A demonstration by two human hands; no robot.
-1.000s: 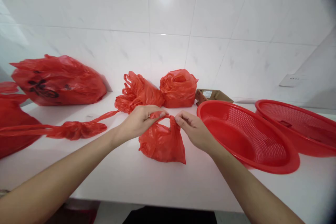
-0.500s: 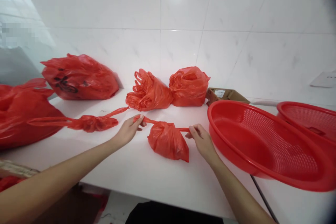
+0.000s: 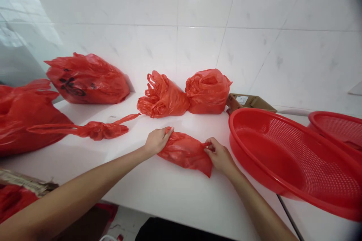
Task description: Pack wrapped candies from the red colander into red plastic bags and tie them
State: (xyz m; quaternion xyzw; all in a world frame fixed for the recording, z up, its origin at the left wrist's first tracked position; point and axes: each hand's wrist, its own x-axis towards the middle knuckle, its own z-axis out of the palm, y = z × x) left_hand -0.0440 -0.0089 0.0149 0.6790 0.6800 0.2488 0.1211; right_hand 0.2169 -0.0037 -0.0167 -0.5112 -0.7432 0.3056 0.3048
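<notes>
A small red plastic bag (image 3: pixel 186 152) lies flattened on the white counter (image 3: pixel 158 184) between my hands. My left hand (image 3: pixel 157 141) grips the bag's left end, fingers closed over the plastic. At the bag's right end, my right hand (image 3: pixel 220 156) pinches a twisted handle. Both hands rest low on the counter, close to the bag.
A knotted red bag (image 3: pixel 96 130) lies to the left. Two bunched red bags (image 3: pixel 164 96) (image 3: pixel 207 90) stand at the tiled wall, larger red bags (image 3: pixel 86 79) (image 3: pixel 25 116) at far left. Two red mesh baskets (image 3: pixel 285 158) (image 3: pixel 339 130) sit right, a cardboard box (image 3: pixel 249 101) behind.
The hands pulled the bag's handles apart, then came back together and pressed the bag down flat on the counter. The view shifted slightly left.
</notes>
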